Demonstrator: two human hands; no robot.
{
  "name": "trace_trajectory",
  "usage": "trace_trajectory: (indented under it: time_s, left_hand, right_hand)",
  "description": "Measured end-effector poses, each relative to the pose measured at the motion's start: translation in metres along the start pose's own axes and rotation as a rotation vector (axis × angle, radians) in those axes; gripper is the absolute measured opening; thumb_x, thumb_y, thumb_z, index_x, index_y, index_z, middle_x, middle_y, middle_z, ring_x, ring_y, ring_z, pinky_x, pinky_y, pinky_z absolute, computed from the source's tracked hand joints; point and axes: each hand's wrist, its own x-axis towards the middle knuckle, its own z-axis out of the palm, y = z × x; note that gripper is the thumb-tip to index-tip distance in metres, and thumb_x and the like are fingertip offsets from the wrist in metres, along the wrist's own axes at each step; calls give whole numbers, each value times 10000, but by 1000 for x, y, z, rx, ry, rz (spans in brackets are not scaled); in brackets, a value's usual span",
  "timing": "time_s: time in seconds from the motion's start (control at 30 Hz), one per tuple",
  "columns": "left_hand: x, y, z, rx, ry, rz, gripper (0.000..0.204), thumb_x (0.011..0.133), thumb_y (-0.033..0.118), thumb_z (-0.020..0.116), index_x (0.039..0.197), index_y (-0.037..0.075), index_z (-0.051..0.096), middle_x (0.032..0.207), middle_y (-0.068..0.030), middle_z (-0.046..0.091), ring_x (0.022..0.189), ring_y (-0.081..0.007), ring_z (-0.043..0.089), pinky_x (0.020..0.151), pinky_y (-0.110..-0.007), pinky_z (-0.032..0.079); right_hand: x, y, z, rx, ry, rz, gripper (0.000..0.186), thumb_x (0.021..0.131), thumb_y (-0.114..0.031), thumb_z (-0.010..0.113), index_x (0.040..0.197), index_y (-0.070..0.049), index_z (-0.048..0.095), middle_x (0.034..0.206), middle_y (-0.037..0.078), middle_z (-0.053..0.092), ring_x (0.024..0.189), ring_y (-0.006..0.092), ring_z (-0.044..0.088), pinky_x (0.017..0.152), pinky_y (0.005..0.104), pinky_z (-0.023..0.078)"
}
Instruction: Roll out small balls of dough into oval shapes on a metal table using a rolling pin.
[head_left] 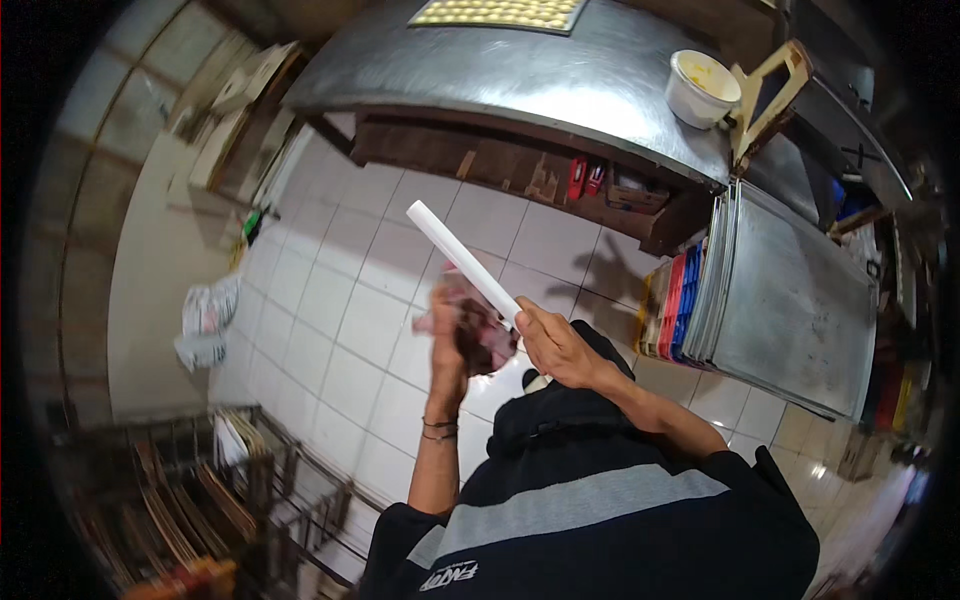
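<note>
My right hand [555, 345] is closed round the lower end of a long, smooth white rod [455, 250], which slants up and to the left over the tiled floor. Just left of it, my left hand [448, 340], smeared by motion, grips a crumpled pinkish-brown cloth [485, 340]. The cloth hangs below and behind the rod; whether it touches the rod I cannot tell.
A steel table [600, 60] ahead bears a tray of dough pieces [497, 12] and a white bucket [703, 95]. Stacked metal trays [790, 320] and coloured crates [665, 315] stand right. White sacks [205, 315] lie left; a metal rack [290, 470] stands lower left.
</note>
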Motion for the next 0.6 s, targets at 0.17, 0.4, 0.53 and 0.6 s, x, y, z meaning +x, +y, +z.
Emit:
trace_trajectory:
  time_s: [0.17,0.4,0.53,0.6]
  left_hand:
    - [147,21,72,386,-216,141,252,1069,219,663,1273,72,640,1057,-24,674,870,-100,619,778,-266,517]
    - [305,80,108,-269,-136,97,419,1139,389,436,1309,56,626,1311,-127,665,1217,-244,653,1041,-411,551]
    - [368,72,124,-130,-173,-95,476,1139,396,422,1419,47,587,1282,-86,673,1184,-170,633,1008,-374,527]
    - [409,66,138,-13,-262,-174,472,1114,329,478,1480,48,576,1281,-50,669,1144,-140,622,940,-299,508]
  right_hand:
    - [94,7,-44,-193,137,-85,320,1143,-269,431,1103,6,590,755,128,621,668,197,610,631,382,483]
    - [253,6,-173,382,323,62,630,1115,-300,581,1639,-138,270,1534,88,425,1283,130,491,953,282,492]
    - [324,-10,-201,711,39,51,672,1123,-375,577,1666,-126,269,1426,45,551,1073,61,564,777,209,494]
    - [361,-13,-220,538,229,91,331,1089,-248,638,1372,-80,609,1109,2,642,992,79,583,811,255,512]
